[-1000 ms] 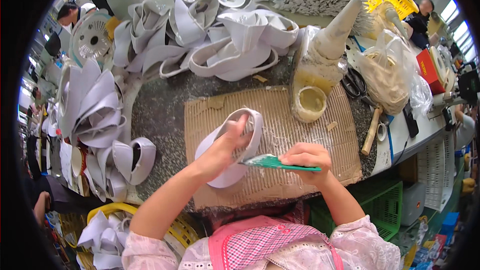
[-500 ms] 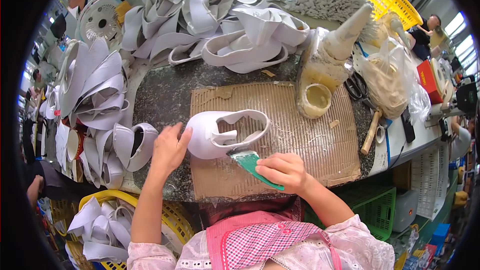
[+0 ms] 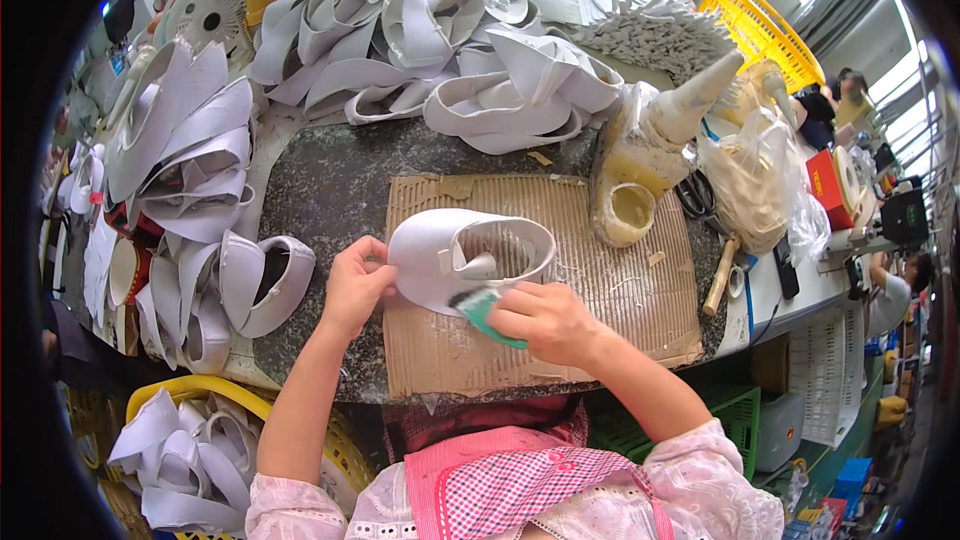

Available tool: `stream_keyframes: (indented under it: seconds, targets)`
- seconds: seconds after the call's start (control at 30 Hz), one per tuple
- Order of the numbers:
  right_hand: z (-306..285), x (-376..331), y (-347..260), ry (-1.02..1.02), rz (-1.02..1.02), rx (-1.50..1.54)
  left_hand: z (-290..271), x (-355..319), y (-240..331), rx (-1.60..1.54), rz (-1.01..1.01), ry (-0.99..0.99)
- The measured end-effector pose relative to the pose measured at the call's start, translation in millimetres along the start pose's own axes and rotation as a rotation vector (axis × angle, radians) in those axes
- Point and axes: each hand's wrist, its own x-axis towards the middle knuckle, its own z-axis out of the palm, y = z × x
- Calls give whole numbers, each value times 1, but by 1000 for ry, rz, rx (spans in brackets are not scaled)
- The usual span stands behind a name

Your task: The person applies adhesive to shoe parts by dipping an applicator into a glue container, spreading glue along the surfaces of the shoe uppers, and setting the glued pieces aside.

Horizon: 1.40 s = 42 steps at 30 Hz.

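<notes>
Table (image 3: 812, 288), right edge: red box (image 3: 826, 190); left of it, clear plastic bag (image 3: 748, 190), contents apparently tan, hard to tell through creases. Wooden-handled tool (image 3: 720, 280) toward near right corner. Far right corner: yellow basket (image 3: 768, 28). Beyond far left corner: white fan (image 3: 205, 8).

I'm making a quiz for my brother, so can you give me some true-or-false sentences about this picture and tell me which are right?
1. Both hands are empty. False: the right hand holds a green tool.
2. The left hand is at the edge of a white curved piece. True.
3. Brown cardboard is underneath that white curved piece. True.
4. The white curved piece has no opening. False: it has a big one.
5. A yellow basket holds more white pieces. True.
</notes>
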Motion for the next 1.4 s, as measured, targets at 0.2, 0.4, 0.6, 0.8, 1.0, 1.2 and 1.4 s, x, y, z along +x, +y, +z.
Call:
stream_keyframes:
  seconds: [0.2, 0.4, 0.6, 0.8, 1.0, 1.2, 1.4]
  targets:
    - [-40, 34, -8, -154, 0, 48, -3, -4, 4, -15, 18, -4]
    - [-24, 57, 25, -325, -126, 165, 5, 7, 7, 8, 76, -19]
    - [-92, 13, 3, -237, 179, 432, 4, -16, 33, -59, 109, -155]
    - [-51, -39, -25, 39, 391, 782, 37, -43, 36, -329, -29, -361]
    - [-37, -45, -36, 107, 692, 1470, 59, -57, 17, -261, 124, -403]
    - [-27, -57, -23, 151, 696, 1759, 71, -55, 31, -580, -226, -443]
    - [-99, -66, -2, 755, 688, 868, 35, -53, 76, -164, 324, -27]
